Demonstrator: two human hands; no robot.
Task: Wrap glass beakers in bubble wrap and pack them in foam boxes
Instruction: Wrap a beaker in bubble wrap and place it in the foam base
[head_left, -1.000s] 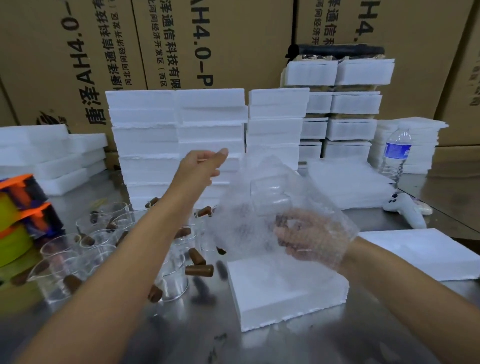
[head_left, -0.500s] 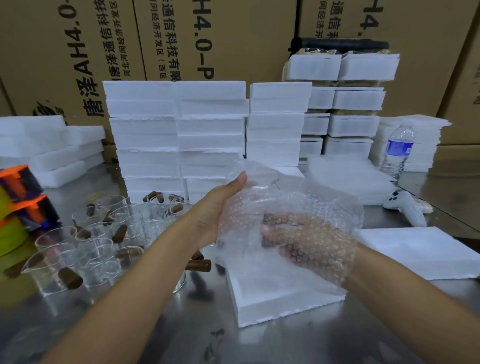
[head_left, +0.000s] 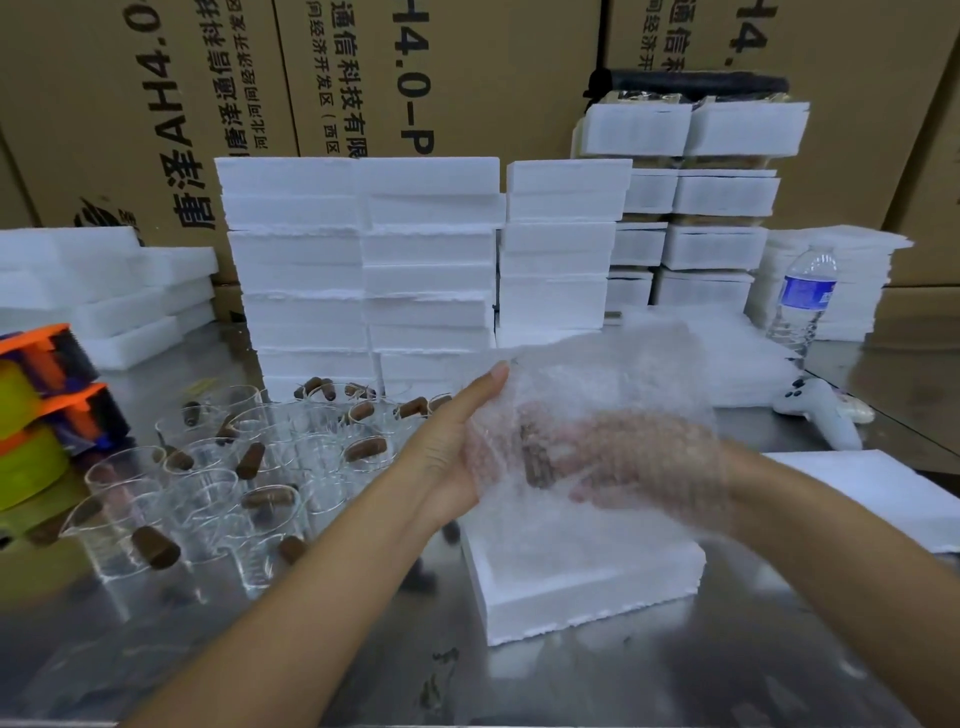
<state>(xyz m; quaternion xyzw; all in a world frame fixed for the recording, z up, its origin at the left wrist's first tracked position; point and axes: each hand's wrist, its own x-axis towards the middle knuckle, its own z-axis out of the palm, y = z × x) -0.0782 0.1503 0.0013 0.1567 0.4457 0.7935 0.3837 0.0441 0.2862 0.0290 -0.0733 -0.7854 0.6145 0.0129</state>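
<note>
Now, over the steel table, both hands are working in the air just above the foam box, which is lying flat on the metal. The left hand is pressing against the left side of the bubble wrap, fingers straight and held together, thumb tip pointing up. The right hand is sitting under the wrap, showing only as a blur through the bubbles, so I cannot tell whether its fingers are curling or lying flat. The beaker itself is hiding inside that bundle above the foam box; only a brown stopper is showing through the plastic.

Left of the foam box, a crowd of bare glass beakers is standing on the steel, with brown stoppers lying in and among them. Further left of the foam box, orange tape dispensers with yellow-green rolls are sitting at the table edge. Behind the foam box, stacks of white foam boxes are rising in columns, and behind those, big cardboard cartons with printed lettering are filling the wall. Right of the foam box, a flat foam lid is lying on the table. Behind and right of the foam box, a white controller and a water bottle are resting beside a pile of bubble sheets. The steel is reflecting the forearms dully.
</note>
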